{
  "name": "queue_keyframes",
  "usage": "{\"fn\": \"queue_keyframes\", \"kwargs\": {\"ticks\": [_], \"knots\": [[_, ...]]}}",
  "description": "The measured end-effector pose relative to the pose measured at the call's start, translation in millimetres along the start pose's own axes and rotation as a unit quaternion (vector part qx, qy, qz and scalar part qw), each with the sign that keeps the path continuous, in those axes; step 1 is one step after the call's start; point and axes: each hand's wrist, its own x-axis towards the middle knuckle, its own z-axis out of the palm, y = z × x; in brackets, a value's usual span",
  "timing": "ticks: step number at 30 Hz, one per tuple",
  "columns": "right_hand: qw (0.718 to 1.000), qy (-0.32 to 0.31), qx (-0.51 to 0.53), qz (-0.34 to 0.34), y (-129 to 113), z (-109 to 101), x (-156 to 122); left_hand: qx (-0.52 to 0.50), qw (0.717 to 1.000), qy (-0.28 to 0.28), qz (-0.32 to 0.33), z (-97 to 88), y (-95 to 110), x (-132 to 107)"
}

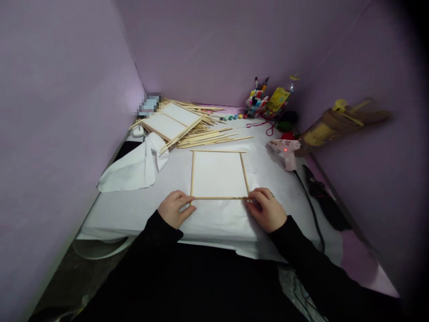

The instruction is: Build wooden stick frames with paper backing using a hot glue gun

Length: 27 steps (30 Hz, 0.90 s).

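A white panel (pixel 219 174) edged with thin wooden sticks lies flat on the covered table in front of me. Its near edge is a wooden stick (pixel 219 198) that runs from side to side. At the near left corner, my left hand (pixel 174 209) grips that stick's end between thumb and fingers. My right hand (pixel 267 209) does the same at the near right corner, with fingers curled around the stick's end. The side sticks and the far stick extend slightly past the corners. My fingertips partly hide both near corners.
A pink glue gun (pixel 287 153) stands at right, its red light lit and black cord trailing forward. Behind lie loose wooden sticks (pixel 214 137) and a framed panel (pixel 181 113). White cloth (pixel 130 172) is at left. Brushes and markers (pixel 258 100) stand at the back; walls enclose the table.
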Motion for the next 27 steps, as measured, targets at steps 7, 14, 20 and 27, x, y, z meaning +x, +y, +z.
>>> {"fn": "queue_keyframes", "kwargs": {"ticks": [7, 14, 20, 27], "knots": [[1.000, 0.015, -0.002, -0.020, 0.2, 1.4, -0.1, -0.002, 1.000, 0.003, 0.008, 0.7, -0.2, 0.0], [1.000, 0.018, 0.001, -0.021, 1.2, 1.7, 0.4, 0.012, 1.000, -0.001, 0.012, 0.7, -0.3, 0.2], [1.000, 0.013, 0.004, -0.022, 1.5, 1.5, 1.4, 0.005, 1.000, -0.020, 0.014, -1.3, 0.8, 3.5], [1.000, 0.007, 0.008, -0.010, 1.8, 1.2, 1.7, 0.014, 0.998, -0.061, 0.008, -2.9, -1.2, 6.8]]}}
